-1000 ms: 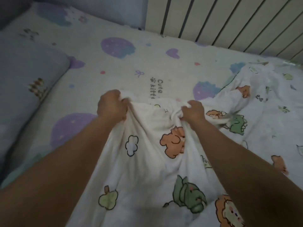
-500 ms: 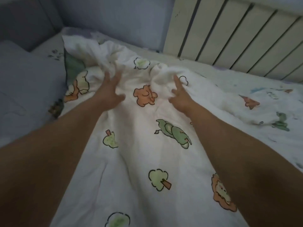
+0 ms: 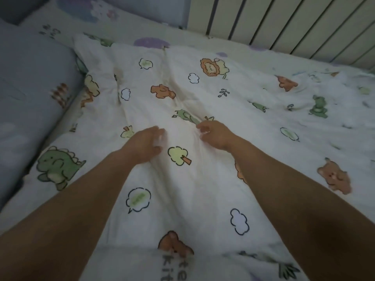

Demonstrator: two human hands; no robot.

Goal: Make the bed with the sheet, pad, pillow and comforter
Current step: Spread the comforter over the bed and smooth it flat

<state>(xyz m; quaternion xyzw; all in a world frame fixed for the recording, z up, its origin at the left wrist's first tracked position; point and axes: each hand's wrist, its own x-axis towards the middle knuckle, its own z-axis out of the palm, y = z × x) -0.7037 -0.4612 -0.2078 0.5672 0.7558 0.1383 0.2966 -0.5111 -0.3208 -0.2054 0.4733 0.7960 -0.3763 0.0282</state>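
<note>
The white comforter printed with cartoon animals and trees (image 3: 203, 94) is spread over the bed. Its raised central crease runs straight away from the person, between both hands. The crease is pinched by the curled fingers of the right hand (image 3: 217, 134). The left hand (image 3: 144, 145) lies just beside it, its fingers too blurred to be read. Purple-patterned sheet (image 3: 152, 42) is exposed beyond the far edge, and the grey-blue pillow (image 3: 30, 88) is met at the left.

dim, flat indoor light | soft focus | motion blur | wide-angle edge bending
</note>
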